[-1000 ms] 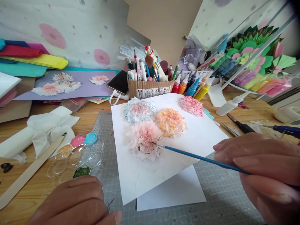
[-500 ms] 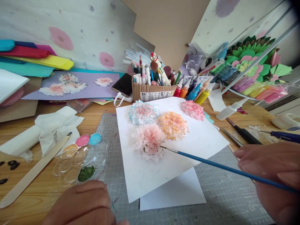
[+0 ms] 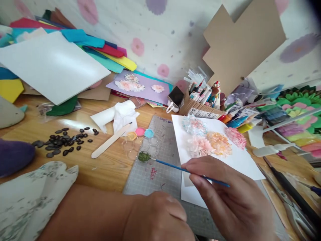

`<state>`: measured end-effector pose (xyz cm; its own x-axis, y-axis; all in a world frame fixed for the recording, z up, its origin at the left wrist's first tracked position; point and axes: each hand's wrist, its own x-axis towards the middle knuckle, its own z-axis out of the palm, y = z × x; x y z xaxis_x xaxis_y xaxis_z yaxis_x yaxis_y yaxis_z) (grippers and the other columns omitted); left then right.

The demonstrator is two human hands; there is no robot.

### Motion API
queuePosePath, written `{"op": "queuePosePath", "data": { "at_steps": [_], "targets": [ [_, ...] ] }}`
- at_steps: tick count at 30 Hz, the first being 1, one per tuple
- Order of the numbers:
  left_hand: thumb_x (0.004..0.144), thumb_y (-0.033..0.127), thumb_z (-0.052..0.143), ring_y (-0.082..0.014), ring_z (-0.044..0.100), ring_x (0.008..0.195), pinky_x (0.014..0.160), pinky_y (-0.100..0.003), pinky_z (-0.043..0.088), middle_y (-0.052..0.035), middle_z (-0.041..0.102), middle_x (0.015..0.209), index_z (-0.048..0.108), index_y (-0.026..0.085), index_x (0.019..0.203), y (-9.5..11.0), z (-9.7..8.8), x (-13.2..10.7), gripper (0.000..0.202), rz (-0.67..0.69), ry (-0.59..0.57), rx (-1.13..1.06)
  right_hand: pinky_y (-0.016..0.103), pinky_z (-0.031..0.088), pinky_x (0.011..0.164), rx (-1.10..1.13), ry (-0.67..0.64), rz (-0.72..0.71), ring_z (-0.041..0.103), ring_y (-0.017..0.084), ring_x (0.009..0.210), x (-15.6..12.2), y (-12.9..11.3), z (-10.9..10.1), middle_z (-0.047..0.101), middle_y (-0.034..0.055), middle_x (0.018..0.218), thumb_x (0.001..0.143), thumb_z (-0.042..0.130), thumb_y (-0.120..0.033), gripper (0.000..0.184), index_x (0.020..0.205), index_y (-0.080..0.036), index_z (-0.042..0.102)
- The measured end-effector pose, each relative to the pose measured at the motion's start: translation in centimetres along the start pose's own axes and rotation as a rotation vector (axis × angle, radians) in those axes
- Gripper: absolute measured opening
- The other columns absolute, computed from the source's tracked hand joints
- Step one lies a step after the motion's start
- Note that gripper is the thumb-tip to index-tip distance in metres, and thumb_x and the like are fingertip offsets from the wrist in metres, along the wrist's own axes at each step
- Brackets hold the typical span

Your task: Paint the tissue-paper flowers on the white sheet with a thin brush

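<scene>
My right hand pinches a thin blue paintbrush whose tip dips into the green paint well of a clear plastic palette. My left hand rests as a loose fist on the grey cutting mat, holding nothing that I can see. Beyond the brush a white sheet carries several tissue-paper flowers: a pale pink one, a blue-edged one, an orange one and a red-edged one.
A wooden stick and crumpled white tissue lie left of the palette. Dark seeds are scattered on the wooden table. A cardboard box of pens, paint bottles, a phone, coloured paper sheets and tools at right surround the sheet.
The brush tip has left the pale pink flower and swung left to the green paint well. The view has turned left, showing the seeds and white board. My left hand stays on the mat.
</scene>
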<state>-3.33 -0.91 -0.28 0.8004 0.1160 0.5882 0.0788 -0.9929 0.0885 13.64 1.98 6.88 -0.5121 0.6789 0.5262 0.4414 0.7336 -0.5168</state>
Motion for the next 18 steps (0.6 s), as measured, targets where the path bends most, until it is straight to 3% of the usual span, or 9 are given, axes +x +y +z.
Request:
{"op": "queuePosePath", "data": {
  "at_steps": [6, 11, 15, 18],
  "targets": [
    [0.076, 0.019, 0.071, -0.0072, 0.034, 0.049, 0.048, -0.023, 0.036, 0.0062, 0.040, 0.056, 0.026, 0.017, 0.050, 0.1, 0.6, 1.3, 0.052, 0.049, -0.090, -0.077, 0.017, 0.052, 0.071, -0.038, -0.069, 0.014, 0.064, 0.008, 0.083, 1.8, -0.1, 3.3, 0.068, -0.0005, 0.091, 0.091, 0.057, -0.012, 0.013, 0.100, -0.021, 0.061],
    [0.076, 0.016, 0.072, -0.0076, 0.030, 0.047, 0.043, -0.020, 0.032, 0.0053, 0.033, 0.050, 0.017, 0.016, 0.045, 0.6, -0.3, 1.5, 0.063, -0.014, -0.096, 0.012, 0.020, 0.051, 0.064, -0.072, -0.148, 0.023, 0.064, 0.010, 0.077, 2.8, -0.5, 3.6, 0.067, -0.0013, 0.087, 0.092, 0.056, -0.014, 0.010, 0.095, -0.022, 0.061],
    [0.074, 0.014, 0.072, -0.0078, 0.027, 0.045, 0.043, -0.019, 0.033, 0.0055, 0.029, 0.048, 0.016, 0.016, 0.044, 0.3, -0.6, 1.8, 0.064, 0.055, -0.061, 0.013, 0.018, 0.050, 0.064, -0.102, -0.135, 0.000, 0.063, 0.009, 0.075, 3.5, -0.7, 3.8, 0.067, -0.0024, 0.085, 0.091, 0.057, -0.014, 0.008, 0.094, -0.021, 0.061],
    [0.078, 0.014, 0.068, -0.0082, 0.027, 0.045, 0.045, -0.021, 0.034, 0.0050, 0.028, 0.048, 0.016, 0.016, 0.043, 0.0, -0.9, 2.0, 0.063, 0.082, -0.051, 0.032, 0.018, 0.048, 0.064, -0.101, -0.207, 0.007, 0.062, 0.007, 0.073, 3.9, -0.8, 3.9, 0.067, -0.0038, 0.083, 0.092, 0.057, -0.016, 0.007, 0.093, -0.021, 0.061]
  ]
}}
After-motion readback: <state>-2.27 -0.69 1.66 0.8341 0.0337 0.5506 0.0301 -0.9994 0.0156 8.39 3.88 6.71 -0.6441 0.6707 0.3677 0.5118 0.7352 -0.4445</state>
